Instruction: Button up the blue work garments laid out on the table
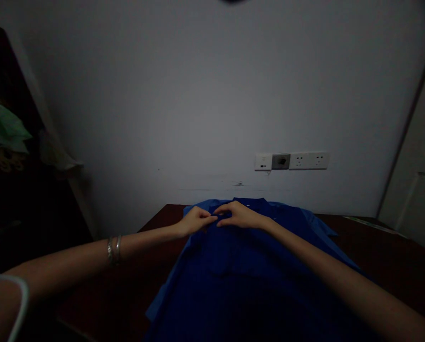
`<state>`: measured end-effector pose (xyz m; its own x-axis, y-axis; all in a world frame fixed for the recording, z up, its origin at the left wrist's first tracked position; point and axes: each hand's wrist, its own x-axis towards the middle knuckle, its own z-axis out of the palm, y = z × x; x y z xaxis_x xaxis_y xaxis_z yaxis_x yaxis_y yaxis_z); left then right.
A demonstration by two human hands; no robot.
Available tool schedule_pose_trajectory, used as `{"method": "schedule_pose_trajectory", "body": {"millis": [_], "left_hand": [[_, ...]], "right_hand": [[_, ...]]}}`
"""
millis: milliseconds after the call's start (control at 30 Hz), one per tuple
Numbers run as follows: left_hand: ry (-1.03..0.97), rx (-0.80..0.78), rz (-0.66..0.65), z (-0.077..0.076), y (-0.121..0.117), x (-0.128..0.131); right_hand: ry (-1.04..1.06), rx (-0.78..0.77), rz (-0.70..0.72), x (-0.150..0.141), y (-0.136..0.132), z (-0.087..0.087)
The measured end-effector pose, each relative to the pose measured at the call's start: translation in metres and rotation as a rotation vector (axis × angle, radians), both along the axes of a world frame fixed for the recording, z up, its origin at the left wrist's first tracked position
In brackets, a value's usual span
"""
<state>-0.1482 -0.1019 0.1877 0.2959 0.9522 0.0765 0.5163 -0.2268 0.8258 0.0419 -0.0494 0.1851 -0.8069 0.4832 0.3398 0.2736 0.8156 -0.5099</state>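
Observation:
A dark blue shirt [230,256] with lighter blue parts along its sides lies spread before me, its collar [255,204] towards the wall. My left hand [195,221] is closed near the collar, thumb and forefinger pinching a bit of the shirt's front. Close against those fingertips is my right hand [240,215], its thumb and forefinger curved and apart over the cloth. Whether the right fingertips touch the fabric is too dark to see. Two silvery bracelets [114,249] circle my left wrist.
The shirt lies on a dark red-brown table [162,216] against a pale wall [198,95]. Sockets and a switch [292,161] are on the wall. Dark furniture [30,190] with hanging cloth stands left, a white door [419,180] right. A white cable [23,294] curves at lower left.

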Motion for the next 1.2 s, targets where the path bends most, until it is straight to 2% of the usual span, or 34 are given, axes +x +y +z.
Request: {"method": "schedule_pose_trajectory", "body": {"millis": [67, 167, 367, 467, 567, 767, 967, 1033, 1100, 1200], "left_hand": [[-0.043, -0.023, 0.012, 0.009, -0.002, 0.002], [-0.100, -0.042, 0.023, 0.012, -0.004, 0.000], [-0.034, 0.073, 0.032, -0.005, -0.012, -0.007], [-0.018, 0.115, 0.068, -0.015, -0.018, -0.007], [-0.004, 0.134, 0.084, -0.017, -0.023, -0.007], [-0.024, 0.069, 0.043, -0.015, -0.030, -0.006], [-0.145, -0.054, 0.067, -0.011, -0.030, -0.009], [-0.203, -0.125, 0.115, -0.011, -0.031, -0.015], [-0.256, -0.195, 0.183, -0.019, -0.032, -0.026], [-0.350, -0.334, 0.298, -0.050, -0.035, -0.051]], "right_hand": [[0.024, -0.027, -0.015, -0.004, 0.006, 0.004], [0.087, -0.078, -0.043, -0.005, 0.012, 0.006], [0.258, -0.109, -0.056, -0.001, 0.016, 0.012], [0.280, -0.110, -0.068, 0.001, 0.017, 0.014], [0.273, -0.103, -0.068, 0.002, 0.018, 0.014], [0.288, -0.038, -0.070, 0.002, 0.019, 0.010], [0.335, -0.063, -0.099, -0.001, 0.013, 0.010], [0.320, -0.018, -0.143, 0.010, 0.015, 0.003], [0.258, 0.064, -0.226, 0.035, 0.021, -0.012], [0.154, 0.137, -0.419, 0.096, 0.033, -0.050]]}}
